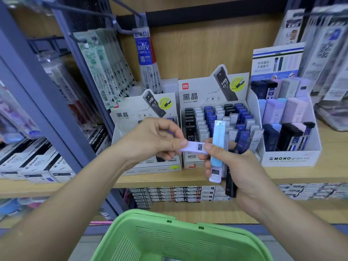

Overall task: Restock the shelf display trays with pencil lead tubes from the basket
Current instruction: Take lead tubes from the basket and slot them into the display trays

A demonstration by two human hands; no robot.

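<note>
My left hand (150, 140) pinches one end of a lilac lead tube (194, 147) that lies level in front of the shelf. My right hand (233, 166) grips a bunch of upright tubes: a light blue one (218, 144), a black one (230, 185) and a dark blue one (240, 146); its thumb touches the lilac tube's other end. Behind the hands stand three display trays: a small HB 0.7 tray (146, 166), a fuller HB 0.7 tray (216, 117), and a white MONO tray (290, 157) with pastel and dark tubes. The green basket (169, 240) sits below, its inside mostly out of view.
Hanging refill packs (105, 72) crowd the grey rack at left, more packs (327, 49) hang at right. Boxed Pilot leads (33, 164) fill the left shelf. Stacked small boxes (175, 194) line the shelf below the wooden ledge (162, 178).
</note>
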